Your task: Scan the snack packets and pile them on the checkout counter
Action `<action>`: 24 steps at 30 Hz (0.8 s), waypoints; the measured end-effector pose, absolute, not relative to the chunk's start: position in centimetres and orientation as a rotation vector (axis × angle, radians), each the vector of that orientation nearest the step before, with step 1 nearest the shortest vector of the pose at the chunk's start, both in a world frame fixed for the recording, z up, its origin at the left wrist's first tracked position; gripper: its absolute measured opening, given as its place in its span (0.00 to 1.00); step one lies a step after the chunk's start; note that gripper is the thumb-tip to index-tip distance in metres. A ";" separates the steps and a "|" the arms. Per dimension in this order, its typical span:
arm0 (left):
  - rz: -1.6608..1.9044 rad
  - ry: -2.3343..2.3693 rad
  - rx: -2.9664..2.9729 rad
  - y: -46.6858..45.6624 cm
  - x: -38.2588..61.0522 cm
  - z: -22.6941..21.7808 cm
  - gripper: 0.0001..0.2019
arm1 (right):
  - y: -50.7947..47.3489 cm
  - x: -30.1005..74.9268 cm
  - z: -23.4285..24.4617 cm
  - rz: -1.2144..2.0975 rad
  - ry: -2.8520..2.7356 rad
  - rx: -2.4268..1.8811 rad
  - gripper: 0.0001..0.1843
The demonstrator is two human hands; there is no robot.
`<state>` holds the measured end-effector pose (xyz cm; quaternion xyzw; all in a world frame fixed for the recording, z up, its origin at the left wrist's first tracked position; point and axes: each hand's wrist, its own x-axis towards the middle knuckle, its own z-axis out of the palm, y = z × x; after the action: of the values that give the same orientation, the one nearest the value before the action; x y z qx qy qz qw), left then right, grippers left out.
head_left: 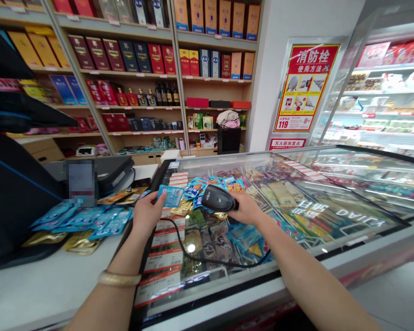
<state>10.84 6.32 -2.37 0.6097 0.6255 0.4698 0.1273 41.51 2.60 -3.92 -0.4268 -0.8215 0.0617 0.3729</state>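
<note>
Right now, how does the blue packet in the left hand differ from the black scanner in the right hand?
The blue packet is flat, thin and printed; the scanner is bulky and black. The left hand pinches the packet's edge; the right hand wraps around the scanner. The scanner trails a black cable; the packet has none. Both are held above the glass freezer lid, close together.
</note>
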 end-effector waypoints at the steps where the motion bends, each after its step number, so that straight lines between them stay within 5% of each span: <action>1: 1.360 1.907 1.822 6.4 10.5 -1.9 0.22 | 2.6 41.5 -4.0 0.153 -2.102 -1.090 0.10; 9: 1.288 2.289 2.243 5.8 3.3 1.9 0.21 | 2.7 41.6 -4.0 0.143 -2.105 -1.073 0.12; 24: 0.980 2.425 2.229 4.9 -3.1 0.2 0.18 | 3.0 41.8 -4.3 0.097 -2.064 -1.102 0.11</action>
<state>-3.14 4.95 0.18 0.6415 0.6980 0.2822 -0.1468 41.81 3.03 -4.32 -0.4333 -0.8120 0.0381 0.3892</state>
